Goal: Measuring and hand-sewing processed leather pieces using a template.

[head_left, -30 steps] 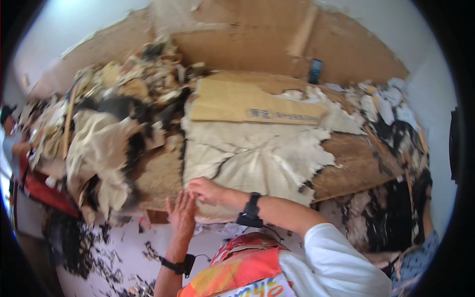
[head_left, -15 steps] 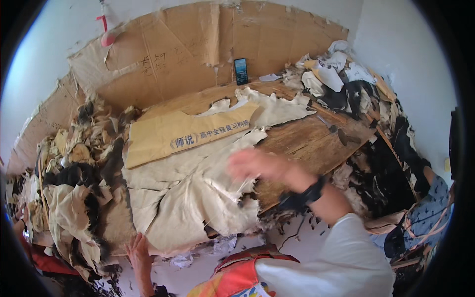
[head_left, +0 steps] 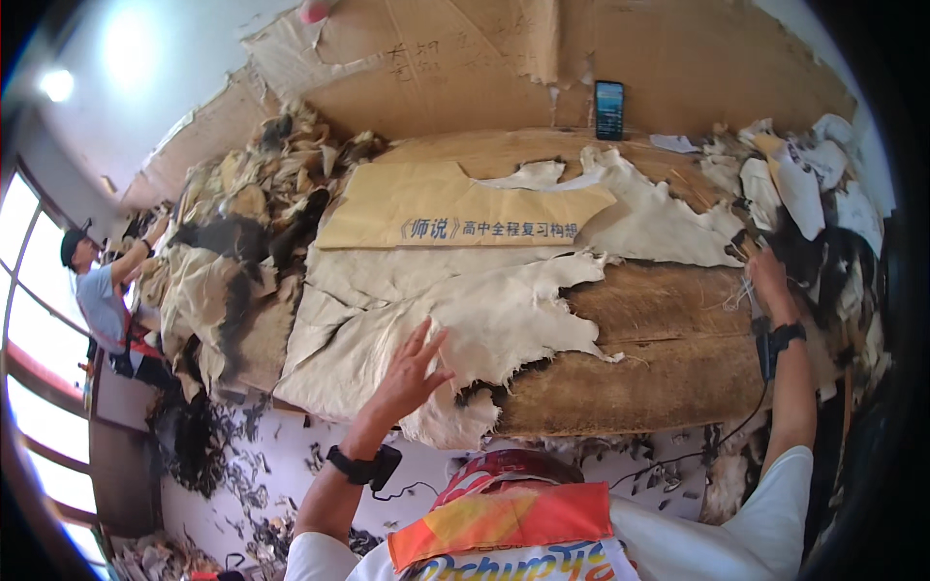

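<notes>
A pale hide (head_left: 436, 310), skin side up with ragged edges, is spread over the wooden board. Across its upper part lies a tan paper pattern (head_left: 417, 208) with dark printing. My left hand (head_left: 415, 373), fingers spread, is over the hide's near part; whether it presses on it I cannot tell. Out at the board's right end, my right hand (head_left: 768, 283) has its fingers closed around something small. A dark brown end (head_left: 743, 246) shows at its fingertips, but the kind of thing is hidden.
Fur and hide scraps (head_left: 247, 213) are heaped at the left, with more scraps (head_left: 799, 184) at the right. A phone (head_left: 608, 110) leans on the cardboard (head_left: 678, 68) behind the wooden board (head_left: 668, 378). At far left another person (head_left: 107, 290) works. Dark scraps litter the floor.
My right hand has gone from over the hide to the board's right end and closed there. My left hand has moved from the near left edge onto the hide area. The view has shifted.
</notes>
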Tool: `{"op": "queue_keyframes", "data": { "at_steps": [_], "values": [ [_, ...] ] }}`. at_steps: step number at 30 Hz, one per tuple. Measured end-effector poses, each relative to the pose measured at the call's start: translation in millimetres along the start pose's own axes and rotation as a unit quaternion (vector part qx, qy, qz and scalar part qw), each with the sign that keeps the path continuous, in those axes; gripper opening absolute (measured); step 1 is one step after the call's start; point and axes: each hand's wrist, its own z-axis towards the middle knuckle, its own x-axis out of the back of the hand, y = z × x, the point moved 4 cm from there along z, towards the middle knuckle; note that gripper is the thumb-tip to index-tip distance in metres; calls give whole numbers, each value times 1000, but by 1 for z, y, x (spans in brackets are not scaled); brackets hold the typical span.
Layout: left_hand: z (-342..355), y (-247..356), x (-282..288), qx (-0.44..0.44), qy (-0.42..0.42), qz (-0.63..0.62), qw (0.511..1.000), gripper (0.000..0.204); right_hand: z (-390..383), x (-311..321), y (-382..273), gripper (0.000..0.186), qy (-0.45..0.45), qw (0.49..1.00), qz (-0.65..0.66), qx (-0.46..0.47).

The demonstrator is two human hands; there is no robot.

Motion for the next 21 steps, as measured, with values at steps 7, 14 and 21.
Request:
{"op": "queue_keyframes", "data": {
  "at_steps": [7,14,21],
  "values": [
    [-7,-7,-47,36,5,122,992,71,6,-6,-34,23,-109,991,-81,18],
    [-5,-13,-4,33,28,63,997,65,58,116,-180,15,109,982,80,133],
    [-24,-91,24,147,8,143,979,66,123,123,-338,14,115,912,268,290]
  ]
}}
